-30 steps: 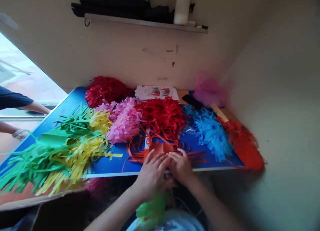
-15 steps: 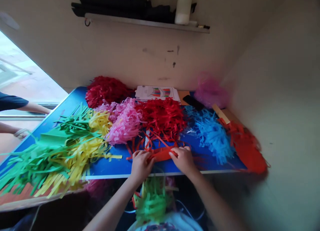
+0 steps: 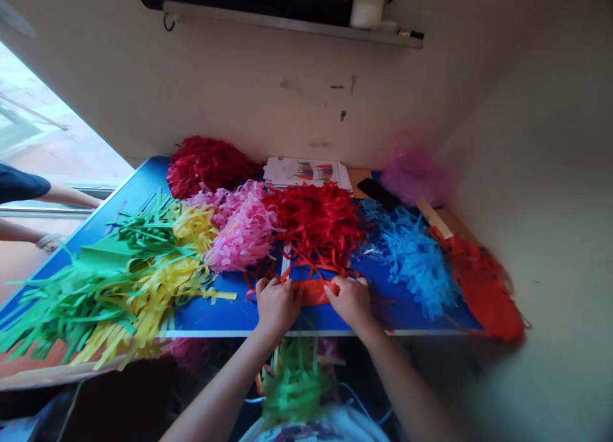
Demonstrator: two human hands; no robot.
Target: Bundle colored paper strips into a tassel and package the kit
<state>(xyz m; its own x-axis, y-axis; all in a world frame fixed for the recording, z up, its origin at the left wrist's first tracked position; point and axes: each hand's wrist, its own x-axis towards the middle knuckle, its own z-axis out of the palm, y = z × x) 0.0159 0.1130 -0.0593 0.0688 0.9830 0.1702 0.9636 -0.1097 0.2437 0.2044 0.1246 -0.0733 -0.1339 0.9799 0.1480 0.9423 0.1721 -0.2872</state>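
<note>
An orange-red fringed paper strip (image 3: 316,292) is stretched between my two hands just above the blue table (image 3: 211,317) near its front edge. My left hand (image 3: 279,303) pinches the strip's left end, and my right hand (image 3: 351,299) grips the right end, fingers closed. Thin orange fringes lie beyond the strip. Right behind it sits a red shredded paper bunch (image 3: 318,221), with a pink bunch (image 3: 244,228) to its left and a blue bunch (image 3: 416,257) to the right.
Green (image 3: 62,304) and yellow (image 3: 153,289) fringes cover the left side. Dark red paper (image 3: 205,164), printed sheets (image 3: 306,172) and a black phone (image 3: 378,193) are at the back. Orange paper (image 3: 491,295) hangs at the right edge. Another person's arms (image 3: 71,196) show far left.
The strip between my hands is now flatter and more level. The view has shifted slightly, so the shelf sits higher. Both hands keep their hold.
</note>
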